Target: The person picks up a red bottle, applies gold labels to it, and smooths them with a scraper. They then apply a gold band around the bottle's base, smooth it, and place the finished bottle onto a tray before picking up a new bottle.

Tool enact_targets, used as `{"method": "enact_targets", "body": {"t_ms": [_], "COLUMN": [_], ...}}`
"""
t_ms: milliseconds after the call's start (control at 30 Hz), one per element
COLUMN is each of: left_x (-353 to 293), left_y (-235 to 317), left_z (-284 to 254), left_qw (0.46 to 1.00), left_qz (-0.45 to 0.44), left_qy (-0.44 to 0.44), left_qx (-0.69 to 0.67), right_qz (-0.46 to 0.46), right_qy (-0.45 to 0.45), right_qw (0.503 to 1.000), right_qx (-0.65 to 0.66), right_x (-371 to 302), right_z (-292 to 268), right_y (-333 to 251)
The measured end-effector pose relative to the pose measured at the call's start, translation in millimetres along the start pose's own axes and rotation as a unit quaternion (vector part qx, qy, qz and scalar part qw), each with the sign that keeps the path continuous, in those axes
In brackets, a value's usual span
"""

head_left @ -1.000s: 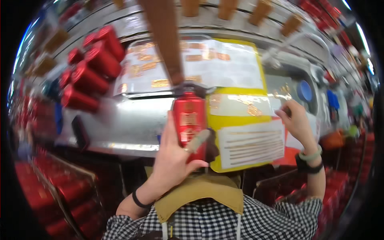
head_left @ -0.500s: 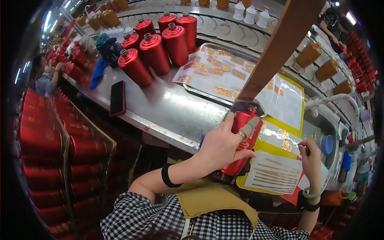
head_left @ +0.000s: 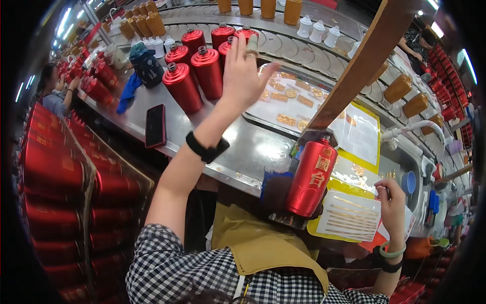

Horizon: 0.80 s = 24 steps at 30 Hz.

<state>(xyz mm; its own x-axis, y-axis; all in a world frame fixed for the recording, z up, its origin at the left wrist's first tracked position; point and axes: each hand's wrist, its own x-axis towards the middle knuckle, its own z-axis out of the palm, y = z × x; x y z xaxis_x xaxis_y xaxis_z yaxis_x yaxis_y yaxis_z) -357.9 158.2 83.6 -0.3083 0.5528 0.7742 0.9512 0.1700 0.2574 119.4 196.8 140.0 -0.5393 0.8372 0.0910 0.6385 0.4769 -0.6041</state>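
Note:
A red bottle (head_left: 301,188) with raised gold characters lies tilted on a dark cloth-covered rest (head_left: 277,188) at the table's front edge; neither hand touches it. My left hand (head_left: 242,80) is stretched out over the table, fingers extended and empty, in front of a group of red bottles (head_left: 183,88). It covers part of the bottles behind it; contact with them cannot be made out. My right hand (head_left: 392,205) stays curled beside a sheet of gold strips (head_left: 352,215) and a clear sheet of gold stickers (head_left: 357,175). What its fingers pinch is too small to name.
A metal tray (head_left: 263,120) carries sheets of gold labels. A wooden post (head_left: 349,66) slants across the work area. A black phone (head_left: 155,125) lies at the left edge. Stacked red boxes (head_left: 55,167) stand left. A sink (head_left: 416,157) is at right, a conveyor (head_left: 283,43) behind.
My left hand has let go of the red bottle on the rest and moved up and left toward the grouped bottles. My right hand has barely moved.

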Motion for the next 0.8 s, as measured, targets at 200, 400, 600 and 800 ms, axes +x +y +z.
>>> {"method": "enact_targets", "body": {"t_ms": [200, 400, 600, 800], "left_x": [63.8, 83.6, 99.6, 114.3], "left_y": [-60.1, -70.6, -130.7, -146.5], "left_z": [37.4, 41.9, 11.6, -8.5], "left_qw": [0.989, 0.946, 0.967, 0.941], "left_qz": [0.027, 0.022, -0.026, -0.055], "left_qy": [-0.038, -0.258, -0.209, -0.329], "left_qx": [0.141, 0.194, 0.146, 0.062], "right_qz": [0.013, 0.013, 0.015, 0.017], "right_qy": [-0.021, -0.014, -0.005, -0.028], "right_qw": [0.999, 1.000, 1.000, 0.999], "right_qx": [-0.026, -0.019, 0.006, 0.006], "right_x": [-5.1, -12.2, -9.0, 5.8], "right_z": [-2.7, -2.4, -2.7, 5.4], "right_y": [-13.0, -12.5, -3.3, -10.3]}}
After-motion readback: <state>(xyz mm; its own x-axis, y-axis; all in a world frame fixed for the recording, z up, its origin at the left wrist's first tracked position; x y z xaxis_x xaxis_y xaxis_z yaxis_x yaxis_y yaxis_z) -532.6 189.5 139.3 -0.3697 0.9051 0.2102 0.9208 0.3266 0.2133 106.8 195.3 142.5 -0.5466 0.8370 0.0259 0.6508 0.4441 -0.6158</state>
